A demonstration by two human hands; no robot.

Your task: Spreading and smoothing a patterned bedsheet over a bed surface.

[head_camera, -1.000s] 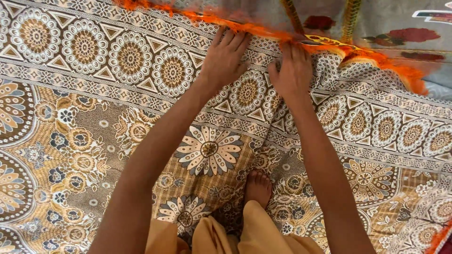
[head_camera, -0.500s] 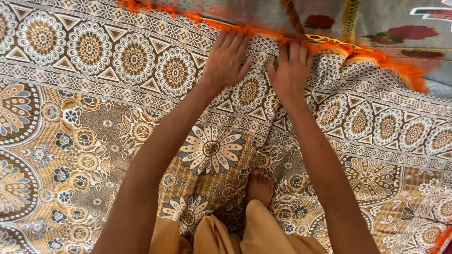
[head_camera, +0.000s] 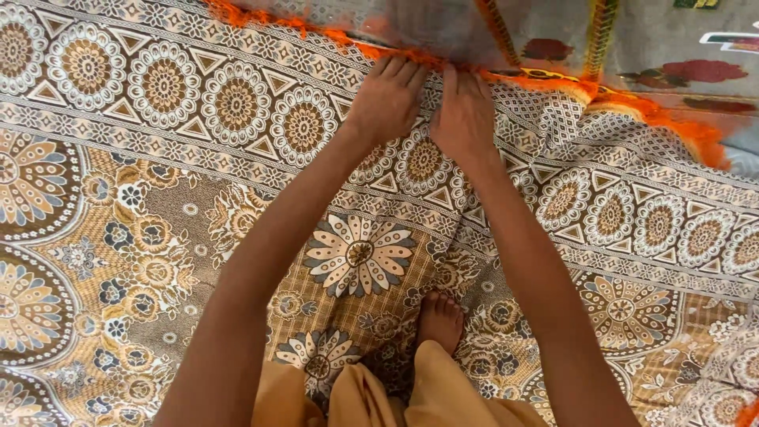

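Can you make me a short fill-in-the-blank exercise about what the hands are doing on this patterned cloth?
1. Both the left hand and the right hand rest on the patterned cloth near its ____ fringe.
2. The two hands lie ____ each other at the border.
3. Between the forearms, a bare ____ stands on the cloth.
4. To the right of the hands, the border is ____ rather than flat.

Missing words: orange; beside; foot; rumpled

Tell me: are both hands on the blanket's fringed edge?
Yes, the left hand and right hand press side by side at the blanket's orange fringe.
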